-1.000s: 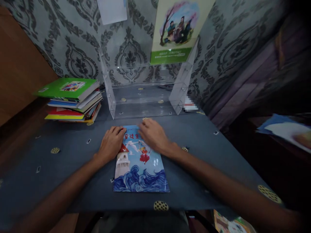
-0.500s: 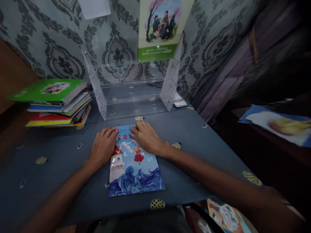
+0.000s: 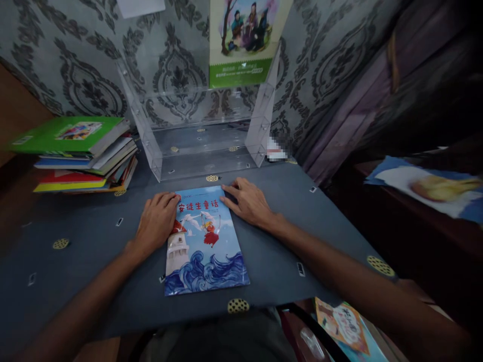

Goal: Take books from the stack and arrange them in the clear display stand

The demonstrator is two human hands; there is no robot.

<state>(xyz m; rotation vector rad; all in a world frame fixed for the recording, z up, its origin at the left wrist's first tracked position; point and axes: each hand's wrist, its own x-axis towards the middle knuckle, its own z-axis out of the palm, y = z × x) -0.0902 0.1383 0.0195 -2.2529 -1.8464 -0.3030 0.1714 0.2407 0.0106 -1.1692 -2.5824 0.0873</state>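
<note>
A picture storybook (image 3: 207, 269) with a blue cover, red Chinese title, a white tower and dark blue waves lies closed and flat on the table in front of me. My left hand (image 3: 157, 218) rests along its upper left edge, its fingers lightly bent and its tips by the top corner; they are not wrapped round the book. At the upper right corner is my right hand (image 3: 249, 201), with thumb and fingers apart and the tips at the cover's edge. The undersides of both hands are hidden.
Several stacked books (image 3: 81, 146) stand at the left. A clear acrylic rack (image 3: 151, 143) is at the back, with a green-and-cream book (image 3: 241, 73) on its upper part. Another book (image 3: 343, 324) lies below the table's front edge, by a black chair arm.
My right hand has slid right across the cover to its upper right corner, uncovering the rest of the title. My left hand stays at the left edge. The view has shifted slightly.
</note>
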